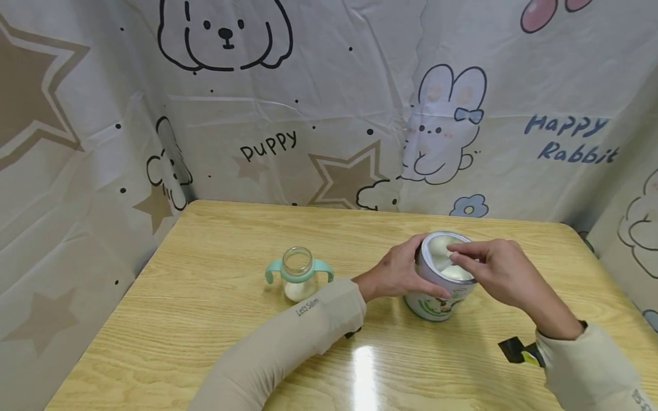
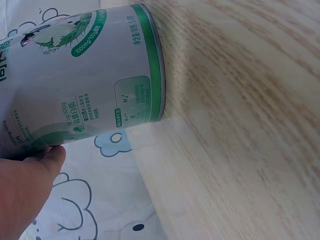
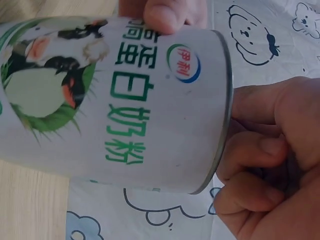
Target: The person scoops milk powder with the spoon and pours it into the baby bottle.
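A white milk powder can (image 1: 434, 294) stands on the right part of the table, its top uncovered and pale powder inside. My left hand (image 1: 398, 273) grips it from the left, thumb across the front near the rim. In the left wrist view the can (image 2: 75, 80) shows a green band around its base. Over the opening, my right hand (image 1: 501, 265) pinches a pale scoop (image 1: 445, 264), partly hidden by the fingers and rim. The right wrist view shows the can's cow-picture side, with my right hand (image 3: 275, 155) curled at the rim.
To the left on the wooden table (image 1: 205, 319) stands a clear baby bottle (image 1: 298, 279) with mint-green handles, no cap and some white powder at its bottom. My left sleeve (image 1: 308, 325) passes close in front of it. A printed cloth (image 1: 334, 103) hangs behind the table.
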{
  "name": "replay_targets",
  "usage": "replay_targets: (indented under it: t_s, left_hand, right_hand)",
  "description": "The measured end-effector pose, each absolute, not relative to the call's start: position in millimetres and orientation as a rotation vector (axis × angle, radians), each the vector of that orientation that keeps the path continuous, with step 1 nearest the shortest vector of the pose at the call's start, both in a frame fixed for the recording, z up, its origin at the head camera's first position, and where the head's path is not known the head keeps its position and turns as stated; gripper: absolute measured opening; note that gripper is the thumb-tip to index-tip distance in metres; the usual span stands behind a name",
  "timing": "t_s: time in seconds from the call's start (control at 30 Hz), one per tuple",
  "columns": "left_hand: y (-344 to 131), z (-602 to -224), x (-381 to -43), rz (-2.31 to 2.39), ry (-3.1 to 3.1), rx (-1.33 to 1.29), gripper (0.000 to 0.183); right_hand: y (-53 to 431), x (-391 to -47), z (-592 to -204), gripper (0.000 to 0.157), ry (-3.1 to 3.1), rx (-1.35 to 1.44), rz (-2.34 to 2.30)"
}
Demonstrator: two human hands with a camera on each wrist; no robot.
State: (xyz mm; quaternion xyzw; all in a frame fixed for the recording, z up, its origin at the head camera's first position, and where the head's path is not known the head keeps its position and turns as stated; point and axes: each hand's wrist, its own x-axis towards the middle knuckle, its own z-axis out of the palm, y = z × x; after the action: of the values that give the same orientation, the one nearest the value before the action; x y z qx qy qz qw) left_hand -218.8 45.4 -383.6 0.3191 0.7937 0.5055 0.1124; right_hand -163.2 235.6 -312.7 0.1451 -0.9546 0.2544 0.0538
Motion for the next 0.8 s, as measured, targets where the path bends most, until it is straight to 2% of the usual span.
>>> replay_targets:
  t_s: [0.23,0.5,0.7,0.8]
  left_hand:
    - [46,-384,-219,1.487,2.332,0.94,0.097]
    - [46,-385,-219,1.493,2.316,0.943,0.098]
    - [46,-385,-219,1.496,2.314,0.932,0.098]
    - [46,-385,-219,1.5,2.311,0.927,0.098]
  right_hand:
    - [243,-165,-311,0.035,-2.924,0.311,0.962]
    - [261,-169,-312,0.048,-2.816,-0.071,1.285]
    - [279,-169,-316,0.037,-2.697,-0.176,1.474]
    - [284,-168,-317,0.038,-2.694,-0.207,1.47]
